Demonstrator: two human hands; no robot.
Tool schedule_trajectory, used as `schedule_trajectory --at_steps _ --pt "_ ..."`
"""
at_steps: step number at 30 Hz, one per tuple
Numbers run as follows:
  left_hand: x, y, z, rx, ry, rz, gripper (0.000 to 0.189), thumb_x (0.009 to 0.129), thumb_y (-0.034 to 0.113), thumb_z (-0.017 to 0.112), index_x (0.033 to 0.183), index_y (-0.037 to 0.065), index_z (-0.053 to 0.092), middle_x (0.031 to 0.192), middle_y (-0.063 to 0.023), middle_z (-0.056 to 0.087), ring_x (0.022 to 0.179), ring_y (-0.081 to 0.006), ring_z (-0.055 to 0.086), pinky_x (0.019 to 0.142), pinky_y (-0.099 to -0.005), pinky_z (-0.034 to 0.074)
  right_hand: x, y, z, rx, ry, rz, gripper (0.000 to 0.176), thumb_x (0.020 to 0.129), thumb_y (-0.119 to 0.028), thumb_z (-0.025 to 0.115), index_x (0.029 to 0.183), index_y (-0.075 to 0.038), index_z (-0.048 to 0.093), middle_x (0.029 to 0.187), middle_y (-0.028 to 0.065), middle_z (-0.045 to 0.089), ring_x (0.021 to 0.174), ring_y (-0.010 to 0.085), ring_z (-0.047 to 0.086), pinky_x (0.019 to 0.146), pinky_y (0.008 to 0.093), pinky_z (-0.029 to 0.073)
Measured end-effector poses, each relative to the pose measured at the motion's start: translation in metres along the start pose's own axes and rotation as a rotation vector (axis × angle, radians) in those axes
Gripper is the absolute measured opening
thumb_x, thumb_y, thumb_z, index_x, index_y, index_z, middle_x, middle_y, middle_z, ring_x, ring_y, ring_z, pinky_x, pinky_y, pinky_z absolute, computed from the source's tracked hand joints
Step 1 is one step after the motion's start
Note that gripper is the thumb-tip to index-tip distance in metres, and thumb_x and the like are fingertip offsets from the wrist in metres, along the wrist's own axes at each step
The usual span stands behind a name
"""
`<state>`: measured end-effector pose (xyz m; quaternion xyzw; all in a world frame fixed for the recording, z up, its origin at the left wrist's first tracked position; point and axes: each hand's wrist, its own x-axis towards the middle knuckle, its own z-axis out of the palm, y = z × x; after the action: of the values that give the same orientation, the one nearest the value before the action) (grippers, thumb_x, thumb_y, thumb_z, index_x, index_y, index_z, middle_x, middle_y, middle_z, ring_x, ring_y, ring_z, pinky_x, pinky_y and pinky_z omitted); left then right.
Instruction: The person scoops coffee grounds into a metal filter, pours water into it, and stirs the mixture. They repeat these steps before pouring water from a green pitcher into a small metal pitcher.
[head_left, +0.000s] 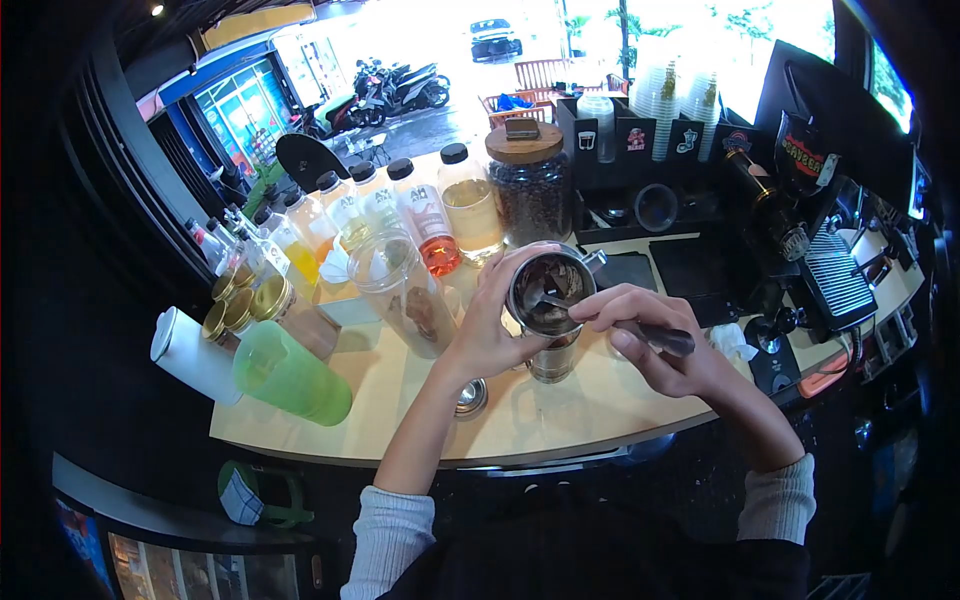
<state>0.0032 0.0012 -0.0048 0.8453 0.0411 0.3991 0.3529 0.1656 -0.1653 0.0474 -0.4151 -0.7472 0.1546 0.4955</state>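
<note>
Steel cup [553,360], cylindrical, shiny, dark-handled spoon [672,341] inside

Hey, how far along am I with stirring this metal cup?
Done: dark brown contents already sit in the metal cup. In hand: your left hand wraps the cup while your right hand holds the spoon, its bowl down inside. Left: probably finishing the stirring. Nothing looks poured out yet, since the contents are all inside the cup.

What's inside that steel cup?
The round steel cup in the left hand holds dark brown residue and the bowl of the dark-handled metal spoon gripped by the right hand. Its bottom is covered.
</note>
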Motion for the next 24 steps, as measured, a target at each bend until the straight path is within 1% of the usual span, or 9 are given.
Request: schedule_trajectory --at_steps 3,5,6,8,11,14,18,20,24 --pt "0.001 -0.001 -0.001 0.035 -0.005 0.021 0.082 0.058 0.018 0.083 0.132 0.012 0.047 0.129 -0.0085 0.054 0.123 -0.0288 0.047 0.111 -0.045 0.025 -0.002 0.006 -0.005 0.09 -0.037 0.055 0.014 0.095 -0.014 0.052 0.095 -0.001 0.057 0.106 0.0144 0.064 0.095 0.0198 0.064 0.082 0.0317 0.051" --pt "-0.001 0.002 -0.001 0.059 -0.022 0.006 0.082 0.059 0.018 0.082 0.133 0.012 0.046 0.129 -0.0081 0.054 0.124 -0.0282 0.048 0.113 -0.047 0.02 0.001 0.013 -0.002 0.093 -0.009 0.003 0.015 0.096 -0.014 0.051 0.096 -0.001 0.057 0.105 0.0145 0.064 0.096 0.0193 0.063 0.082 0.0313 0.051" --pt "0.0 0.002 -0.001 0.057 -0.022 0.006 0.082 0.059 0.018 0.082 0.133 0.012 0.046 0.129 -0.0081 0.054 0.124 -0.0282 0.048 0.113 -0.047 0.02 0.003 0.015 -0.002 0.095 0.019 -0.046 0.016 0.096 -0.015 0.051 0.096 -0.001 0.057 0.103 0.0145 0.064 0.096 0.0187 0.063 0.083 0.031 0.05" --pt "0.002 0.0 -0.003 0.041 -0.04 0.064 0.081 0.06 0.019 0.081 0.133 0.013 0.045 0.13 -0.0077 0.054 0.125 -0.0282 0.047 0.114 -0.0498 0.017 0.004 0.016 -0.004 0.145 -0.002 -0.004 0.017 0.097 -0.016 0.05 0.096 0.0 0.057 0.104 0.0145 0.063 0.096 0.0183 0.062 0.083 0.0312 0.05" --pt "0.001 -0.004 -0.003 0.06 -0.059 0.037 0.08 0.061 0.02 0.08 0.133 0.016 0.045 0.13 -0.0071 0.054 0.126 -0.0273 0.047 0.113 -0.0526 0.016 0.006 0.015 -0.009 0.202 -0.022 0.063 0.021 0.099 -0.018 0.047 0.097 0.001 0.056 0.108 0.0143 0.061 0.095 0.0172 0.062 0.084 0.0317 0.05" --pt "0.001 0.0 -0.004 0.057 -0.063 0.032 0.08 0.061 0.019 0.079 0.133 0.018 0.045 0.13 -0.0061 0.054 0.128 -0.0264 0.046 0.113 -0.0542 0.016 0.008 0.019 -0.006 0.358 0.069 0.106 0.027 0.101 -0.019 0.042 0.102 0.004 0.055 0.104 0.0132 0.059 0.096 0.0156 0.061 0.085 0.0301 0.05" --pt "0.003 0.003 -0.005 0.109 -0.068 0.047 0.08 0.062 0.019 0.078 0.134 0.019 0.044 0.13 -0.0056 0.054 0.128 -0.026 0.046 0.113 -0.0541 0.016 0.013 0.019 -0.01 0.324 0.004 0.104 0.027 0.102 -0.02 0.041 0.099 0.003 0.055 0.102 0.0127 0.06 0.094 0.0155 0.062 0.084 0.0296 0.05" --pt "0.002 0.003 -0.005 0.111 -0.057 0.046 0.079 0.062 0.019 0.078 0.134 0.018 0.044 0.131 -0.0053 0.053 0.128 -0.0257 0.046 0.113 -0.054 0.015 0.014 0.019 -0.017 0.216 -0.052 0.092 0.028 0.102 -0.021 0.039 0.097 0.002 0.055 0.099 0.0119 0.061 0.092 0.0145 0.062 0.083 0.0285 0.05" --pt "0.001 0.007 -0.006 0.136 -0.036 0.039 0.079 0.061 0.021 0.078 0.133 0.018 0.045 0.13 -0.0046 0.054 0.127 -0.026 0.047 0.113 -0.054 0.016 0.014 0.024 -0.021 0.286 -0.017 0.122 0.028 0.102 -0.02 0.039 0.097 0.001 0.056 0.098 0.0113 0.061 0.09 0.013 0.061 0.082 0.028 0.05"
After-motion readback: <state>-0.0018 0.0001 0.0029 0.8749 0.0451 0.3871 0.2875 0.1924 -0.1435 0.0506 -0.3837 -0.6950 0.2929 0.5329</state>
